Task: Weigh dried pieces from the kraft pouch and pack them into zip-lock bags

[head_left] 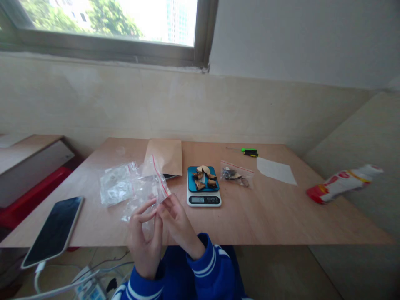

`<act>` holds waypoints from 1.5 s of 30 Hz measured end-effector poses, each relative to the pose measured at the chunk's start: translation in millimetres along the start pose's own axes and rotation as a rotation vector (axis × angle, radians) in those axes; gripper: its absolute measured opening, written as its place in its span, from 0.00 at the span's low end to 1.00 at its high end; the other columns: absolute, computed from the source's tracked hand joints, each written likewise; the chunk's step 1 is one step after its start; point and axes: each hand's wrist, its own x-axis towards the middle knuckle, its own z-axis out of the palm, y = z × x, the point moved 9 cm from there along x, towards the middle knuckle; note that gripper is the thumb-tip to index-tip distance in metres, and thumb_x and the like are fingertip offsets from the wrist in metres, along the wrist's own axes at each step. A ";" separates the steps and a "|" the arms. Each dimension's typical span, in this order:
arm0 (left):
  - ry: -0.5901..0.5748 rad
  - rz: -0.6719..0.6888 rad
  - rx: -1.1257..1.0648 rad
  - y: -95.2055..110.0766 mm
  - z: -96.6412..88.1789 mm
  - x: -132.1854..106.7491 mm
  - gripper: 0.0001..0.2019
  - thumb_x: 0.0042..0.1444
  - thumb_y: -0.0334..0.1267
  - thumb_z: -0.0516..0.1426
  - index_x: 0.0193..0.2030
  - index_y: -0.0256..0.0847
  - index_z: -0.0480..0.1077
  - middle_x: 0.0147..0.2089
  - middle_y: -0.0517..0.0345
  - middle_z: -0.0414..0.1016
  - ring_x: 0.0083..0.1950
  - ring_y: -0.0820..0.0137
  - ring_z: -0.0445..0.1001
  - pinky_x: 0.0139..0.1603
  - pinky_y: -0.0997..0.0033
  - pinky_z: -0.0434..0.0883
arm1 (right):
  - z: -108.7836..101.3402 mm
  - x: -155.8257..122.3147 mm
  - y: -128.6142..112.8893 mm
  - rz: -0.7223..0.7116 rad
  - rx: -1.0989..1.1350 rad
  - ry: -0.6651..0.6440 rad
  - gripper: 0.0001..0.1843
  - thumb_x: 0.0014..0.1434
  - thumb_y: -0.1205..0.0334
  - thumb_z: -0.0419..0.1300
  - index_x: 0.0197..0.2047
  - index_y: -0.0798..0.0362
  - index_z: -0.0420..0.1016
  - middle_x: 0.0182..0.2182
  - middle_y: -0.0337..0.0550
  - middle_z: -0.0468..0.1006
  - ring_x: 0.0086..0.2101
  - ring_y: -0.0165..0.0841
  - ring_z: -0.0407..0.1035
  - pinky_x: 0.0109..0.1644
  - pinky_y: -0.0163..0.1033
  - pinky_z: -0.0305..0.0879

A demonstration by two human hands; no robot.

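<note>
Both my hands meet over the front left of the table, pinching a clear zip bag (161, 180) with a red line along its seal. My left hand (145, 237) has its thumb and fingertips closed on the plastic. Close beside it, my right hand (176, 221) grips the bag near its edge. More clear zip bags (117, 185) lie in a loose pile to the left. To the right, a small digital scale (203, 202) carries several brown and black dried pieces (204, 177) on its blue plate. Its display digits are too small to read surely.
A brown paper envelope (165, 152) lies behind the bags. Right of the scale are a filled zip bag (236, 175), screwdrivers (249, 151), a white paper (276, 171) and a red-and-white bottle (342, 183). A cabled phone (54, 229) sits on the left edge.
</note>
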 end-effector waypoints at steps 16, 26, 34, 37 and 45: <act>-0.123 -0.510 0.131 -106.7 -5.9 -2.7 0.13 0.53 0.51 0.55 0.30 0.44 0.62 0.50 0.47 0.77 0.49 0.55 0.76 0.48 0.55 0.70 | -49.4 -24.9 62.0 0.235 -0.300 0.158 0.23 0.55 0.50 0.62 0.51 0.51 0.67 0.53 0.50 0.72 0.51 0.38 0.70 0.58 0.49 0.65; -0.021 -0.392 0.229 -92.0 -21.0 5.9 0.14 0.57 0.50 0.55 0.39 0.41 0.68 0.46 0.49 0.77 0.48 0.58 0.75 0.47 0.58 0.69 | -47.2 -28.4 74.0 0.208 -0.289 0.239 0.22 0.55 0.50 0.62 0.49 0.53 0.67 0.44 0.49 0.76 0.44 0.37 0.72 0.51 0.47 0.69; 0.152 0.048 0.126 -18.4 -27.3 12.6 0.05 0.56 0.33 0.59 0.38 0.39 0.66 0.46 0.49 0.76 0.50 0.63 0.75 0.51 0.59 0.70 | -35.0 -38.5 2.8 0.016 -0.558 0.325 0.18 0.63 0.52 0.54 0.53 0.50 0.66 0.51 0.49 0.69 0.49 0.37 0.66 0.54 0.44 0.64; -0.002 0.202 0.029 5.8 -8.0 5.9 0.07 0.55 0.29 0.59 0.40 0.40 0.68 0.45 0.53 0.74 0.47 0.66 0.75 0.48 0.64 0.71 | -16.9 -40.7 -15.9 -0.019 -0.476 0.249 0.17 0.64 0.51 0.52 0.53 0.50 0.65 0.50 0.47 0.71 0.47 0.34 0.68 0.51 0.41 0.65; -0.356 0.073 -0.167 17.4 31.3 -7.5 0.06 0.59 0.29 0.56 0.41 0.42 0.68 0.45 0.54 0.72 0.49 0.67 0.73 0.48 0.66 0.71 | -39.0 -46.8 -33.9 -0.103 -0.384 0.414 0.13 0.64 0.50 0.53 0.41 0.50 0.70 0.38 0.43 0.77 0.40 0.33 0.71 0.47 0.39 0.68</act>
